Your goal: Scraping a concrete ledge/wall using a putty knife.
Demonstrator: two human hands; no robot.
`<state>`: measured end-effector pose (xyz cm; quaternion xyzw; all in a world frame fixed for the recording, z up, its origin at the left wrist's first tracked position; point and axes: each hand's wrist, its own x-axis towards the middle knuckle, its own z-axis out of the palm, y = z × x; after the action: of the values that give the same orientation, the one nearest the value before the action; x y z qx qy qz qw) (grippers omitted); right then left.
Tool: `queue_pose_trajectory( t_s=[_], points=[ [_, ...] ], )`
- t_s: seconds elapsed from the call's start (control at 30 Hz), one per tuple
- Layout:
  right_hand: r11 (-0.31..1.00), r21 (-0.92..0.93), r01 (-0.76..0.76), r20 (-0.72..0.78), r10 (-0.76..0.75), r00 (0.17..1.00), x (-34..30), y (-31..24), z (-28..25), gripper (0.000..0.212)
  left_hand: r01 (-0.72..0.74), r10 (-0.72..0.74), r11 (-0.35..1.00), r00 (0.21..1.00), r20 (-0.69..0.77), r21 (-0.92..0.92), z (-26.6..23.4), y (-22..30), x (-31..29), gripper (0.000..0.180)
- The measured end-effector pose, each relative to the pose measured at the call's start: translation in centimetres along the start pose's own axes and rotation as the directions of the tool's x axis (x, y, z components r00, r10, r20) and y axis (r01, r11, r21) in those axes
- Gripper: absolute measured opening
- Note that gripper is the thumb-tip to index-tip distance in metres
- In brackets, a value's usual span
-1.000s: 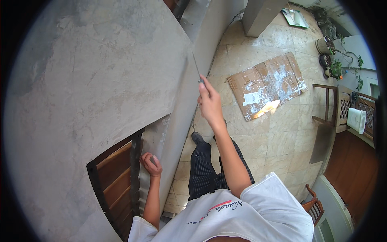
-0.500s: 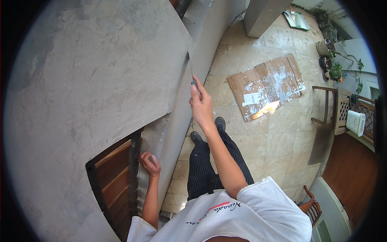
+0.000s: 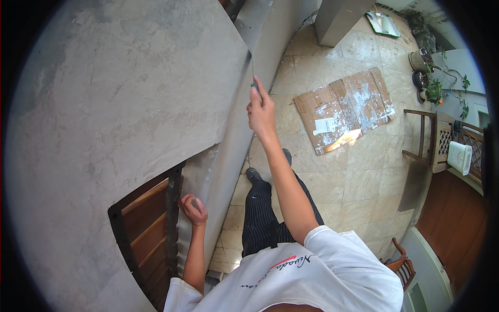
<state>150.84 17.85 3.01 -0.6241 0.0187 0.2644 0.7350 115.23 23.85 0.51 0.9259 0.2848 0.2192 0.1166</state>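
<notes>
My right hand (image 3: 261, 112), arm stretched forward, is closed around the handle of a putty knife (image 3: 253, 70). The thin blade is seen nearly edge-on, close to the corner edge of the grey plastered wall (image 3: 156, 88). Lower down, my left hand (image 3: 192, 210) is closed beside the slatted wooden window (image 3: 150, 221), at the grey ledge (image 3: 200, 171). A small dark grey lump (image 3: 196, 204) shows between its fingers; its kind cannot be made out.
A flattened cardboard sheet (image 3: 345, 109) with white smears lies on the tiled floor (image 3: 332, 187). Beyond it stand a grey pillar (image 3: 338, 23) and a paint tray (image 3: 383, 24). Potted plants (image 3: 421, 61), a wooden bench (image 3: 442, 138) with a white container (image 3: 459, 158), and a chair (image 3: 403, 268) are to the right.
My right hand and the putty knife have moved forward along the wall edge, away from my body. My left hand stays nearly in place.
</notes>
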Motion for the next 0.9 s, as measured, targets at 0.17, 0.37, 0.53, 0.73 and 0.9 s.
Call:
queue_pose_trajectory(
  t_s=[0.17,0.37,0.53,0.73,0.9],
  points=[
    [0.996,0.026,-0.090,0.069,0.088,0.994,-2.4,0.1,-2.1,0.045,0.015,-0.015,1.000,1.000,-0.001,0.000,-0.2,-0.6,-0.6,0.015],
    [0.994,0.078,-0.073,0.019,0.072,0.997,0.7,0.0,-0.3,0.044,-0.002,0.002,1.000,1.000,-0.004,-0.001,0.0,0.1,0.1,0.015],
    [0.996,0.045,-0.082,0.076,0.079,0.994,-1.0,0.2,-1.5,0.047,-0.006,0.006,1.000,1.000,-0.008,0.024,-0.3,-0.6,-0.5,0.015],
    [1.000,-0.020,-0.001,-0.012,0.000,1.000,1.3,1.1,-0.5,0.043,-0.007,0.007,1.000,1.000,0.008,0.006,0.0,0.2,0.2,0.015],
    [0.998,-0.054,0.044,-0.023,-0.045,0.999,-0.3,0.4,-1.0,0.046,0.006,-0.006,1.000,1.000,-0.009,0.011,-0.2,-0.6,-0.4,0.015]
  ],
)
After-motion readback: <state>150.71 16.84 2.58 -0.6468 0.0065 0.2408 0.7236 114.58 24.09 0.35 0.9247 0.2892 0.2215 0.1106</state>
